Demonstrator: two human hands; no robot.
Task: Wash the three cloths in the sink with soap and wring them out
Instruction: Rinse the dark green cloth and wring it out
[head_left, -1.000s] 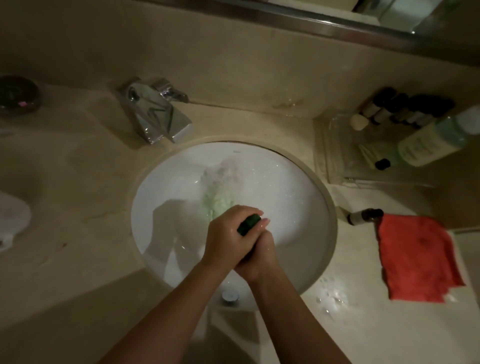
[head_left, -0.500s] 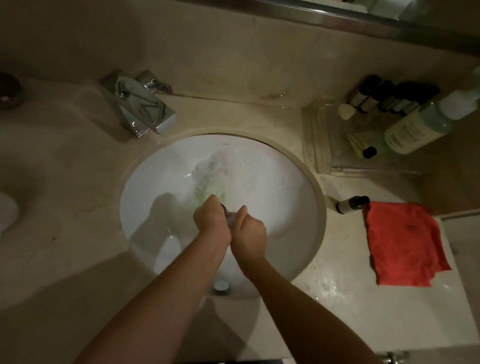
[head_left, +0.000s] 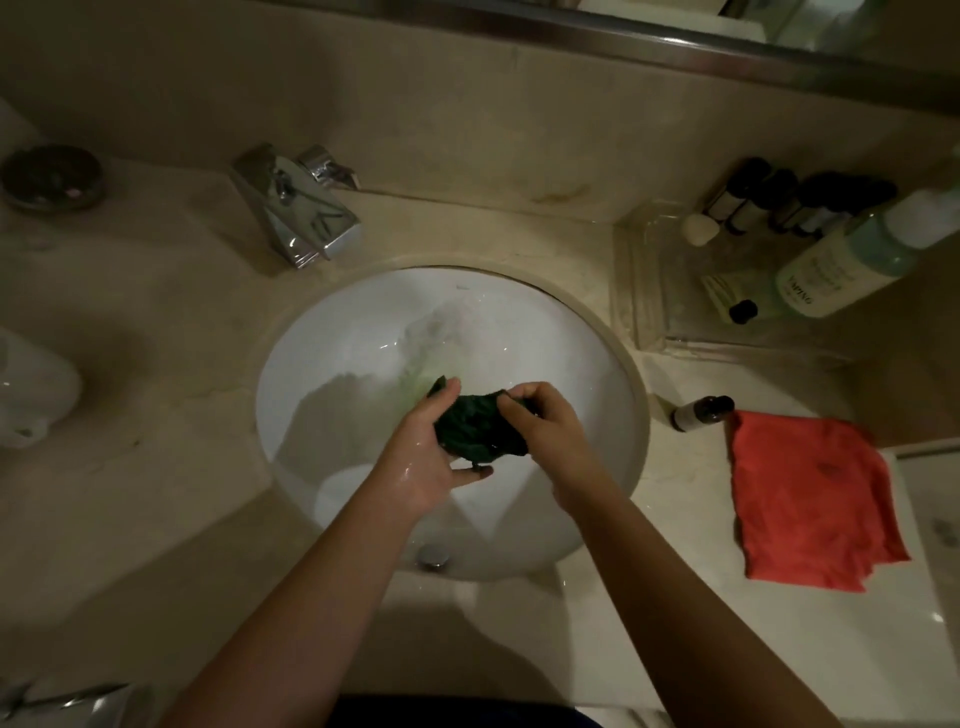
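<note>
Sink (head_left: 311, 364) is my landmark here, and the head view is the only one I have. Over its bowl, just nearer me than the middle, I hold the dark green cloth (head_left: 475, 426) bunched up between both hands. My left hand (head_left: 431, 457) cups it from the left, fingers lying along its far edge and thumb tucked under its near side. My right hand (head_left: 540, 431) has its fingers curled into the cloth's right end, pinching it. My left hand glistens wet.

Behind the cloth, toward the back of the sink, sits a patch of foam (head_left: 441, 332) with a pale green tint; I cannot tell whether another cloth lies under it. The tap (head_left: 296, 208) stands at the back left of the sink, and I see no stream from it. The drain knob (head_left: 434, 556) is at the near rim.

Right of the sink, on the counter, lies the red cloth (head_left: 810, 499), flat and folded, with a small dark bottle (head_left: 701, 413) between it and the sink. Behind these is a clear tray (head_left: 639, 291) with a big green bottle (head_left: 852, 265) and a row of small ones.

As I judge it, I am partway through: the green cloth is being washed or wrung. The red one looks either untouched or already finished; I cannot tell which. The third I cannot place with any certainty.
</note>
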